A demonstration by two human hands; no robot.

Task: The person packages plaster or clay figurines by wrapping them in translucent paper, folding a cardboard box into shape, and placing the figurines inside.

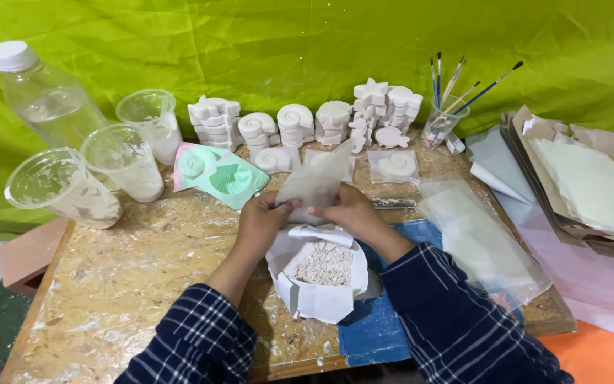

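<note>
On the board, paper bag: open, white powder and lumps inside.
Hands: left hand and right hand both pinch a clear packet.
Cups: powder residue.
Jar: brushes.

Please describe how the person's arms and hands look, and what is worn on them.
Both arms wear long sleeves of dark navy cloth with a thin white check. The left hand and right hand are bare: no gloves, and no ring or watch is visible.
</note>
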